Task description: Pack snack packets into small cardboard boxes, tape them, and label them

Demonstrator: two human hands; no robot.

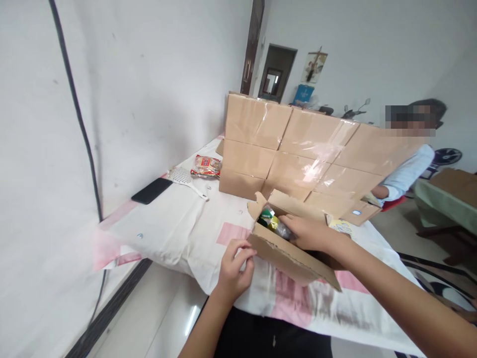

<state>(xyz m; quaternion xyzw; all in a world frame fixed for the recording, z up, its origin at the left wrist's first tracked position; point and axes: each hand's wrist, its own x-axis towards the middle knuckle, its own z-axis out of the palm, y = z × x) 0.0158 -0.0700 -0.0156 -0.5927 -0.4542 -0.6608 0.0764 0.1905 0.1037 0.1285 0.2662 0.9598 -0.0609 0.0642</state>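
Observation:
An opened cardboard box (285,256) sits tilted near the table's front edge, its flaps spread. My left hand (237,266) is at the box's near left corner, with curled fingers pinching the edge. Inside the box, my right hand (307,232) has its fingers bent against a clear plastic-wrapped item (283,229); its fingertips are partly hidden, so what it grips is unclear. Beside those fingers lie a yellow wrapped item (274,223) and a green packet (267,215). The rest of the box's contents are out of sight.
A tall taped cardboard panel (283,149) stands behind the box. To the left lie a red-and-clear food packet (206,165), a white slotted turner (182,178) and a black phone (152,191). Another person's blue sleeve (408,171) shows beyond the panel's right end.

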